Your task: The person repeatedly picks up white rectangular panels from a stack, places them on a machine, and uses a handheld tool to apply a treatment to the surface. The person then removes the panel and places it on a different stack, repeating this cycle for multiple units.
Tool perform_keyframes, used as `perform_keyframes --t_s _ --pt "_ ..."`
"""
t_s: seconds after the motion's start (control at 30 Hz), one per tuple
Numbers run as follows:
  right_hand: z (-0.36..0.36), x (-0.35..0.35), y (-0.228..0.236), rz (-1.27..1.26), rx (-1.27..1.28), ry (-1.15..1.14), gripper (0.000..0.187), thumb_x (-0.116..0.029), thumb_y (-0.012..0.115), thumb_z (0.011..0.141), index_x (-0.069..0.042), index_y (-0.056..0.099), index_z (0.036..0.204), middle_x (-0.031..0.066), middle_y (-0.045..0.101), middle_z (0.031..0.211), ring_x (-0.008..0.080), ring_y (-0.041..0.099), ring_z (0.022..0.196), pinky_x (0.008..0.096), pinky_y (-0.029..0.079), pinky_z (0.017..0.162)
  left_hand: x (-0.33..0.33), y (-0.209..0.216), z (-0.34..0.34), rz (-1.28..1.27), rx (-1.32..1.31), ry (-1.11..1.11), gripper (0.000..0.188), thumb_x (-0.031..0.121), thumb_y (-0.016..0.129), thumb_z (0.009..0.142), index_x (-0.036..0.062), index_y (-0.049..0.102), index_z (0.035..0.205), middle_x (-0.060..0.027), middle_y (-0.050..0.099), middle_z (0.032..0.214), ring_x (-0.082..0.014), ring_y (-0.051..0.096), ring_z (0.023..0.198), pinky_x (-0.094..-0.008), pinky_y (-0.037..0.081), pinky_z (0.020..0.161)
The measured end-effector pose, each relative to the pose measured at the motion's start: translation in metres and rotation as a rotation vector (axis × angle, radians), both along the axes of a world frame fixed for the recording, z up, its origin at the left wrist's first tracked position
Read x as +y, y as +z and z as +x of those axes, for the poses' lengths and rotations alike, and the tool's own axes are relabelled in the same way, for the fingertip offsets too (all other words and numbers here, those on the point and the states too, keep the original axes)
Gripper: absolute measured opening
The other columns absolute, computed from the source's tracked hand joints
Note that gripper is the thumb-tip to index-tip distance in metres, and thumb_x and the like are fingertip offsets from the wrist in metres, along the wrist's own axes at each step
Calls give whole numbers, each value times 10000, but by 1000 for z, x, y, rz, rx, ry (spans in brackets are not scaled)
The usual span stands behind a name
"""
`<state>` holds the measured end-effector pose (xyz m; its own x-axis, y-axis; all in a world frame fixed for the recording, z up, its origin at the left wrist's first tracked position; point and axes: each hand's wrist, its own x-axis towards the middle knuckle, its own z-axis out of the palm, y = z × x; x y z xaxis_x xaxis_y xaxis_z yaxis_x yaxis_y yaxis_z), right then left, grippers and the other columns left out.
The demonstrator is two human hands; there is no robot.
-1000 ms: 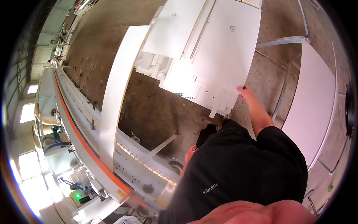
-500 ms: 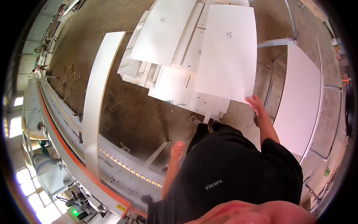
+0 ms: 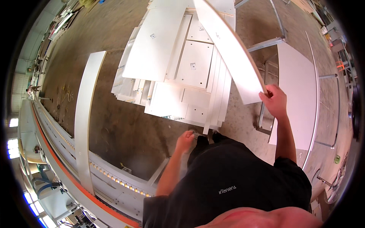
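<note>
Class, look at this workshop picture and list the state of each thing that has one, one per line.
Right hand: closed on the held panel.
Left hand: raised, fingers bent, nothing visible in it.
Held panel: tilted, gripped at its near end.
Panel stack: lying uneven, edges out of line.
Long narrow panel: near end over the machine, far end beyond it.
Right-side panel: untouched by either hand.

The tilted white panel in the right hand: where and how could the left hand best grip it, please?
Likely by the lower near corner of the white panel, with the left hand coming from the left. That corner juts clear of the stack, so its edge looks free; the right hand grips the raised near corner.
</note>
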<state>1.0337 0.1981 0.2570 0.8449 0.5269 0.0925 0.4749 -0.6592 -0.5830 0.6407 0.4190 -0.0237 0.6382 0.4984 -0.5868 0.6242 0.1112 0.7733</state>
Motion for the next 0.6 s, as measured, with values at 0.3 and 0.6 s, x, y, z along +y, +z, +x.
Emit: perform_keyframes --t_s 0.3,0.6 --pt "-100 -66 -68 -55 -244 135 232 -136 774 686 -101 691 900 55 603 789 284 639 702 417 514 577 38 115 197 -348 -382 30 573 314 651 1012 -58 515 1425 -126 679 1279 -210 659 1140 -351 526 940" --pt "-139 -161 -134 -106 -235 135 307 -110 777 640 -129 674 928 58 613 805 322 637 803 445 558 819 51 92 322 -600 -396 375 385 267 667 995 -17 559 1232 -109 650 1106 -246 657 1010 -422 561 903"
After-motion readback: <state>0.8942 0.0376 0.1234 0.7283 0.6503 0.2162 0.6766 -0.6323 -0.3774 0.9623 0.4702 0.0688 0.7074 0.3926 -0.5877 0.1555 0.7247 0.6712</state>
